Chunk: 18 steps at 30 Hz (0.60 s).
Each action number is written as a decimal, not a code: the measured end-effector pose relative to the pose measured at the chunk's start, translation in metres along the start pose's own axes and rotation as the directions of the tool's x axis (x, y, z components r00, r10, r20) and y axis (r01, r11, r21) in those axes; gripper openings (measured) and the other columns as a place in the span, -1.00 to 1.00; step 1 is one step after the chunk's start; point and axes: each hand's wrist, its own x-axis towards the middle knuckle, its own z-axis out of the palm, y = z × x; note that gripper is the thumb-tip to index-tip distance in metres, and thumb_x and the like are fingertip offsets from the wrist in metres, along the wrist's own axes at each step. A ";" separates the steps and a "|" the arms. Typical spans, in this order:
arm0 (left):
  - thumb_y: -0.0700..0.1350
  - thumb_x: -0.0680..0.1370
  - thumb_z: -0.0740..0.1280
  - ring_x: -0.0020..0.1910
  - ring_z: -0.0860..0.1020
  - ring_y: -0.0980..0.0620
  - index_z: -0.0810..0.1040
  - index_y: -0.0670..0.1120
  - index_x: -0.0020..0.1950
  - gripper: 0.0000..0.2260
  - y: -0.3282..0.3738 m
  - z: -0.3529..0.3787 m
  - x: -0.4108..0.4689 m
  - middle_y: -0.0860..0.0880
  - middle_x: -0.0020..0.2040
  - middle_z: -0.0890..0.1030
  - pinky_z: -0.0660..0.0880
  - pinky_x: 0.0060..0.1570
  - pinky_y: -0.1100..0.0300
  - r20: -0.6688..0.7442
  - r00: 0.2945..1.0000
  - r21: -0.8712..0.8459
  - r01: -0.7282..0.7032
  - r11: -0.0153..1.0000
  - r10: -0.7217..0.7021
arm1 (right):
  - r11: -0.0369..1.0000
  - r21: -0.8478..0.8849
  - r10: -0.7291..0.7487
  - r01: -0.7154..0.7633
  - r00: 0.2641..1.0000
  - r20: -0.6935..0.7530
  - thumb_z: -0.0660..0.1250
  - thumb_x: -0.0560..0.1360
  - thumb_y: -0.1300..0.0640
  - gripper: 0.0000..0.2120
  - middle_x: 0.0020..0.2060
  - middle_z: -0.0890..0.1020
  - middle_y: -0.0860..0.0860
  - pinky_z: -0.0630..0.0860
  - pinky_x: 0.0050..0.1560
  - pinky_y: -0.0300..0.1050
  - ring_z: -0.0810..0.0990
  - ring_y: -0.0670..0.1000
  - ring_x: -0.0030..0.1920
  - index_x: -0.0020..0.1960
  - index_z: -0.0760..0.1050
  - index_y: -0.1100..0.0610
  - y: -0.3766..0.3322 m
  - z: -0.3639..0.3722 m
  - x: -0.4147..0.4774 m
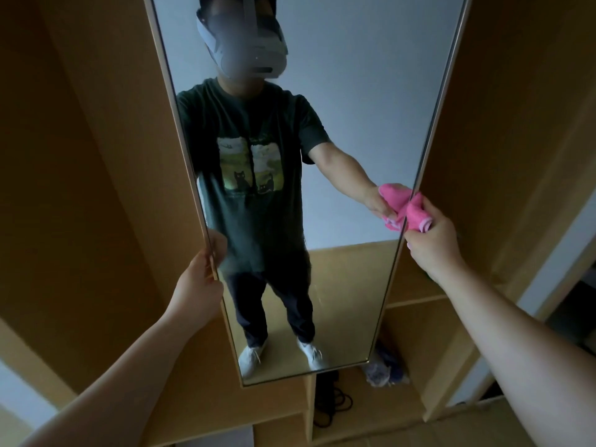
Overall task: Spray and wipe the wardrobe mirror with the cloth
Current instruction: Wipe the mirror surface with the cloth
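Hands meet both edges of a tall, narrow wardrobe mirror with a thin metal frame (348,130), which hangs among the pale wooden panels and shelves of an open wardrobe (96,162). The person's left hand (201,280) grips the mirror's left edge low down, fingers curled round the frame with the thumb on the near side. The right hand (433,241) holds a bunched bright pink cloth (416,215) pinched between curled fingers and thumb, pressing it against the mirror's right edge about halfway up, where cloth and glass touch. The glass reflects the person standing in a dark green printed T-shirt, dark trousers, white shoes and a headset. Below the mirror, a tangle of black cables (332,403) lies in a lower compartment, and a crumpled blue and white bundle (385,366) sits just beside the frame's bottom right corner.
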 end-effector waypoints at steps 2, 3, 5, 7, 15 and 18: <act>-0.46 0.43 0.12 -0.17 0.54 0.32 0.42 -0.12 0.25 -0.55 -0.006 0.003 -0.002 0.02 -0.01 0.56 0.43 -0.34 0.50 -0.009 0.999 0.004 0.040 0.999 -0.040 | 1.000 -0.016 0.009 -0.009 1.000 -0.004 0.33 0.52 0.31 -0.39 0.24 0.55 0.06 0.48 0.29 0.20 0.52 0.15 0.24 0.49 0.30 -0.03 0.004 0.002 -0.002; -0.45 0.45 0.13 -0.16 0.54 0.30 0.42 -0.09 0.27 -0.54 -0.009 0.004 -0.003 0.03 0.02 0.57 0.43 -0.35 0.49 -0.010 0.999 0.010 0.054 0.999 -0.054 | 1.000 -0.024 0.012 -0.012 1.000 -0.008 0.33 0.52 0.32 -0.39 0.25 0.54 0.09 0.49 0.27 0.20 0.53 0.16 0.24 0.49 0.29 -0.03 0.006 0.003 -0.004; -0.40 0.47 0.16 -0.10 0.55 0.26 0.41 -0.02 0.32 -0.52 -0.013 0.007 -0.006 0.09 0.04 0.58 0.41 -0.36 0.49 -0.009 0.998 0.033 0.070 0.997 -0.070 | 0.999 -0.044 0.003 -0.003 1.000 -0.011 0.32 0.51 0.34 -0.40 0.25 0.54 0.15 0.52 0.22 0.19 0.55 0.18 0.18 0.49 0.30 0.01 0.009 0.004 -0.006; -0.37 0.49 0.20 -0.11 0.56 0.18 0.40 0.01 0.35 -0.53 -0.017 0.010 -0.009 0.10 -0.01 0.59 0.39 -0.37 0.46 -0.017 0.995 0.035 0.097 0.995 -0.096 | 0.998 -0.059 -0.001 0.000 1.000 -0.007 0.31 0.51 0.36 -0.39 0.22 0.55 0.20 0.54 0.19 0.17 0.57 0.19 0.12 0.50 0.29 0.04 0.013 0.006 -0.009; -0.40 0.47 0.19 -0.06 0.61 0.04 0.28 0.05 0.46 -0.39 -0.029 0.023 -0.016 0.02 0.06 0.60 0.54 -0.33 0.23 0.030 0.989 -0.035 0.148 0.988 -0.147 | 0.996 -0.028 0.085 -0.084 0.996 0.041 0.30 0.51 0.38 -0.36 0.26 0.55 0.16 0.50 0.20 0.14 0.55 0.18 0.15 0.51 0.27 0.00 0.037 0.013 -0.020; -0.37 0.47 0.19 -0.03 0.58 0.06 0.28 0.02 0.45 -0.41 -0.035 0.028 -0.020 0.05 0.05 0.59 0.49 -0.25 0.24 0.021 0.985 0.004 0.169 0.986 -0.169 | 0.995 -0.066 0.080 -0.076 0.995 0.052 0.30 0.50 0.39 -0.35 0.26 0.55 0.13 0.53 0.22 0.13 0.55 0.19 0.19 0.51 0.28 0.01 0.047 0.016 -0.026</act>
